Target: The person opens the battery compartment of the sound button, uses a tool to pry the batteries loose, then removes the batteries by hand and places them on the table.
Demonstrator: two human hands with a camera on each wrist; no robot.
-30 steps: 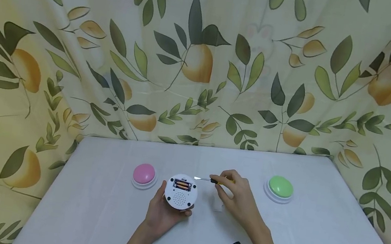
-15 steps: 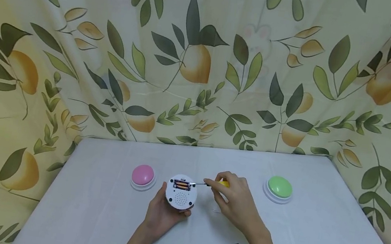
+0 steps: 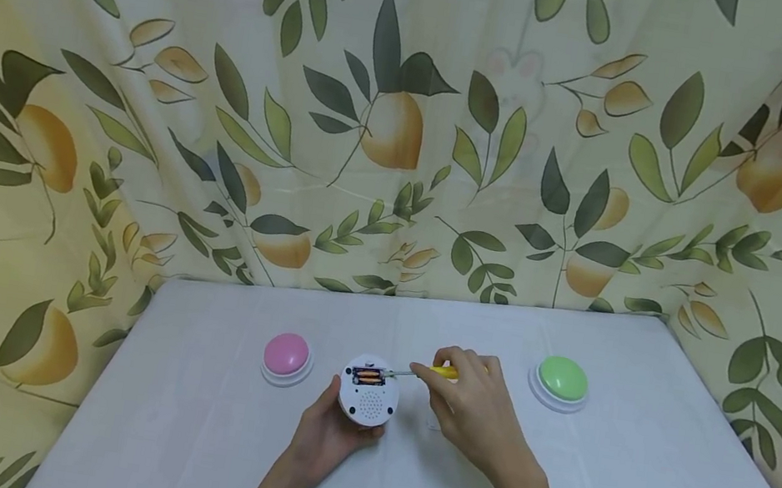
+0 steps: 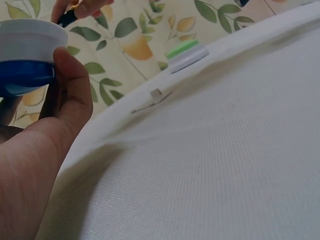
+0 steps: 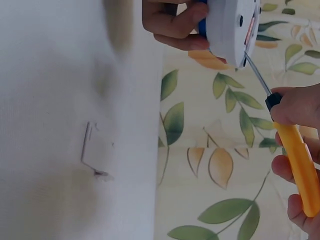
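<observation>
My left hand [image 3: 331, 433] holds a round push-button device [image 3: 367, 406] with its white underside facing up. Its blue dome [image 4: 25, 75] points down in the left wrist view. The battery compartment stands uncovered, with batteries [image 3: 368, 376] inside. A screwdriver [image 5: 300, 167] with a yellow handle and black collar is gripped by my right hand [image 3: 480, 409]. Its metal tip meets the edge of the compartment at the right end of the batteries. Whether the tip is under a battery is too small to tell.
On the white table [image 3: 198, 418], a pink button [image 3: 287, 354] stands to the left and a green button [image 3: 563, 379] to the right. A small white battery cover [image 5: 100, 150] lies below my right hand. A patterned curtain [image 3: 395, 219] hangs behind the table.
The screwdriver tip, apart from the device a second ago, has moved left to the battery compartment. The device has shifted slightly right and tilted a little in my left hand.
</observation>
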